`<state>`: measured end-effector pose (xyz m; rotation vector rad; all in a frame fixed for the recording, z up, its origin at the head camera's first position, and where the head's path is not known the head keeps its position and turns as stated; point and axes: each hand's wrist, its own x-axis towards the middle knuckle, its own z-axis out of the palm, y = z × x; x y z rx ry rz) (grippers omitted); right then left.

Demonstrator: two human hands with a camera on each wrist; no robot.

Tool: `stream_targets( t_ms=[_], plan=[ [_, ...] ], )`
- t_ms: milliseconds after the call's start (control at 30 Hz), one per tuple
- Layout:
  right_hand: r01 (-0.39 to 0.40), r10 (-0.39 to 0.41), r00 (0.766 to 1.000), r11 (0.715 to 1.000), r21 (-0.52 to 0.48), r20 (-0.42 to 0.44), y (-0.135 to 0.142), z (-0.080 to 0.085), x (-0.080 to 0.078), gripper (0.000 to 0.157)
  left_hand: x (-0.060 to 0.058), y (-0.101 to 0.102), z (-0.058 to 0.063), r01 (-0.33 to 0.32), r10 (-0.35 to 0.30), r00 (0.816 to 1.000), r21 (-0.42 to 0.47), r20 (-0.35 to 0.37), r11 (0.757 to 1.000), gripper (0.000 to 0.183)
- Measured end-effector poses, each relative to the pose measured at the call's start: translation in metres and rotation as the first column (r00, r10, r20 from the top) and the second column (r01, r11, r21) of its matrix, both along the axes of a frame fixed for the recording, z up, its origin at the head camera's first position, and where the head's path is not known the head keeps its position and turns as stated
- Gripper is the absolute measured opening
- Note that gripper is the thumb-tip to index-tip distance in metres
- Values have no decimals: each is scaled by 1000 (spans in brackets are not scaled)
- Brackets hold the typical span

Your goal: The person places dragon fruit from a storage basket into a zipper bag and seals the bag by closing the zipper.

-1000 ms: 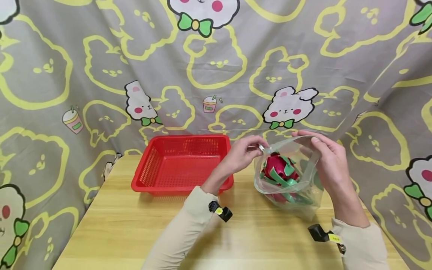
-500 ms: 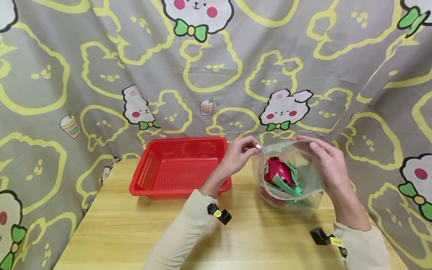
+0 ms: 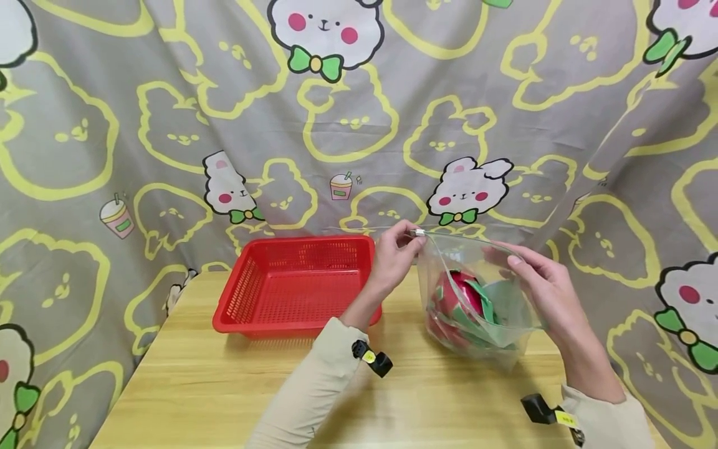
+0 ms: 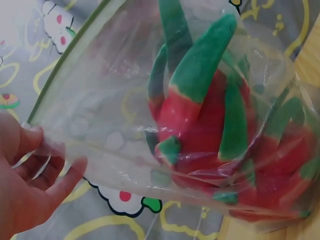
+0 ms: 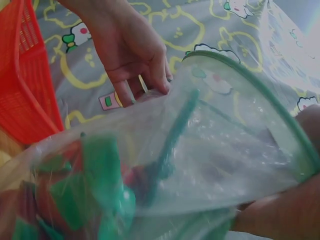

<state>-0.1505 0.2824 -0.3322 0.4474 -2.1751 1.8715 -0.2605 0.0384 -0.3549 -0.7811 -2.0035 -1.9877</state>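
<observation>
Toward the counter's (image 3: pixel 392 405) right edge, a red dragon fruit (image 3: pixel 469 294) with green leaf tips sits inside a clear bag (image 3: pixel 507 299), a second fruit (image 4: pixel 285 165) beside it. Both lie below the bag's mouth, whose long line slants from its left corner, farther back, to its right end, nearer the person. At that left corner the left hand (image 3: pixel 394 254) pinches a small white slider (image 3: pixel 419 232); the right hand (image 3: pixel 543 284) holds the rim between thumb and fingers, and the mouth gapes between them. So the slider is at the left fingers, well apart from the right. Left of the bag, near the counter's back edge, stands a red basket (image 3: pixel 269 327).
</observation>
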Motion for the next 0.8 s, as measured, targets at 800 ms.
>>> stream_targets(
  t_ms=[800],
  plan=[
    [-47,55,985,998,52,-163,25,-43,16,48,-2,-26,3,-58,51,997,117,65,991,7]
  ],
)
